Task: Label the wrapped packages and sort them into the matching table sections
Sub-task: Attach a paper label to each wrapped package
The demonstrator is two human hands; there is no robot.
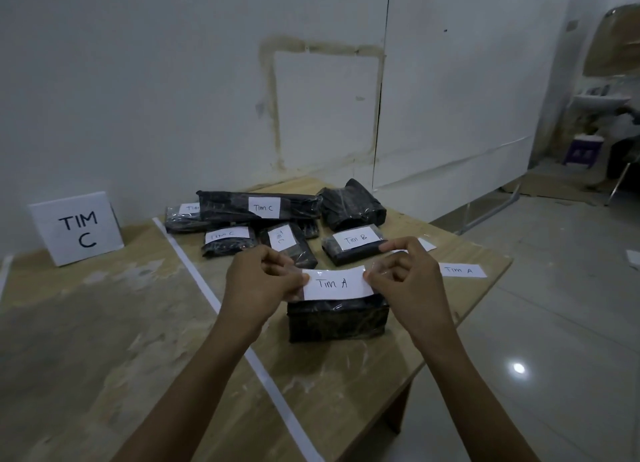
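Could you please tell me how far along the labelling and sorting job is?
Done: several packages carry labels, such as the Tim C package and the Tim B package. In hand: the left hand and right hand pinch a Tim A label over the nearest package. Left: the far-right package shows no label, and no package lies by the TIM C sign, so sorting looks unstarted.

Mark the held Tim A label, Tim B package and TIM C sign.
Tim A label (pixel 334 283): head view, paper's middle.
Tim B package (pixel 353 245): head view, top face.
TIM C sign (pixel 78 229): head view, front face.
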